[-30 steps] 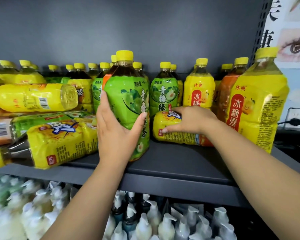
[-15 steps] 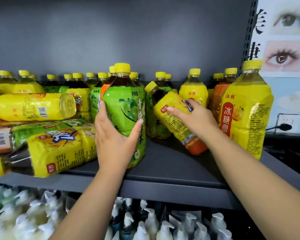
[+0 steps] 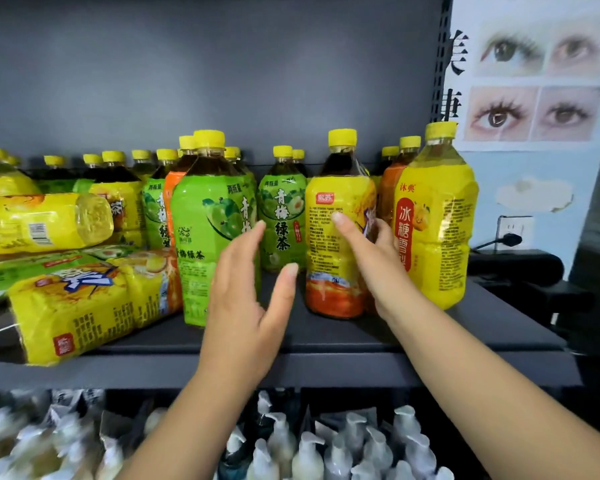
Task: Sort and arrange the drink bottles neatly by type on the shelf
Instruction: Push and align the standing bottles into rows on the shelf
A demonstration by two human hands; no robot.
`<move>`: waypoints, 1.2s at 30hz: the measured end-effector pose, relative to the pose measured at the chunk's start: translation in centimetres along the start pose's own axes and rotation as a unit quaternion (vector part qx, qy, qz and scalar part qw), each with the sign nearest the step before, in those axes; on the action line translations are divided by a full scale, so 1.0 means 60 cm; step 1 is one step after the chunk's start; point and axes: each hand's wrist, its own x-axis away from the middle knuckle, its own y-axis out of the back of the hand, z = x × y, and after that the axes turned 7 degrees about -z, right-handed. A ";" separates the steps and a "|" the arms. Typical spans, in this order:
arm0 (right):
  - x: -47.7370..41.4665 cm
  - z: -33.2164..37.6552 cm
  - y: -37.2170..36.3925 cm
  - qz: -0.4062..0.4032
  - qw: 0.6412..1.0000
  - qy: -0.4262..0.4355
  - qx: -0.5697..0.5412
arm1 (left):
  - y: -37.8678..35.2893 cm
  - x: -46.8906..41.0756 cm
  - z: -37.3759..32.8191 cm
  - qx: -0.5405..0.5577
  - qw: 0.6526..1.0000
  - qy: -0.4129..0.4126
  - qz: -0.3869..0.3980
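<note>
A yellow-and-orange labelled tea bottle [image 3: 336, 237] stands upright on the grey shelf [image 3: 326, 344], and my right hand [image 3: 371, 258] grips its right side with thumb and fingers around it. My left hand [image 3: 246, 299] hovers open, fingers spread, just right of a big green-labelled bottle [image 3: 205, 237], not holding it. Several more green [image 3: 281, 216], yellow [image 3: 433, 216] and orange [image 3: 388, 192] bottles stand behind and beside them, all with yellow caps.
At the left, three bottles lie on their sides: a yellow one [image 3: 45, 223] on top, a green one [image 3: 32, 271] beneath, a yellow one [image 3: 87, 303] at the shelf's front edge. White pump bottles [image 3: 309, 452] fill the lower shelf. A wall socket [image 3: 510, 237] sits at right.
My right hand lifted the lying yellow-and-orange bottle and stood it upright on the shelf. My left hand let go of the green bottle and opened.
</note>
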 end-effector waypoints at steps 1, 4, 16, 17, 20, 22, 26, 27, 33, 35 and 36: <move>-0.002 0.001 0.003 0.000 1.000 0.000 -0.006 | -0.013 0.001 -0.009 0.015 0.998 0.019 0.061; -0.019 -0.006 0.012 0.064 0.995 -0.039 -0.068 | -0.058 0.000 -0.009 -0.030 0.980 0.067 0.187; -0.001 -0.028 0.046 0.031 0.999 0.027 -0.022 | -0.112 -0.030 0.006 -0.073 0.942 0.163 0.286; 0.001 -0.030 0.046 0.026 0.999 0.031 -0.015 | -0.104 -0.029 0.005 -0.083 0.942 0.155 0.284; 0.013 -0.027 0.053 -0.018 0.994 0.103 0.039 | -0.052 -0.014 -0.001 -0.084 0.983 0.058 0.150; 0.034 -0.012 0.055 -0.077 0.973 0.207 0.066 | 0.001 -0.005 -0.006 -0.054 0.998 0.011 -0.021; 0.082 0.023 0.000 0.025 0.959 0.281 0.020 | 0.046 -0.008 0.030 -0.109 0.978 0.118 -0.129; 0.087 0.024 -0.025 0.070 0.962 0.264 0.020 | 0.047 -0.009 0.045 -0.115 0.977 0.149 -0.102; 0.069 0.018 -0.121 0.211 0.977 0.005 -0.028 | 0.042 -0.007 0.087 -0.090 0.984 0.152 -0.037; 0.065 0.017 -0.131 0.245 0.969 -0.022 -0.010 | 0.043 -0.013 0.085 -0.088 0.983 0.157 -0.032; 0.065 0.017 -0.132 0.250 0.968 -0.023 -0.005 | 0.042 -0.015 0.085 -0.088 0.983 0.156 -0.033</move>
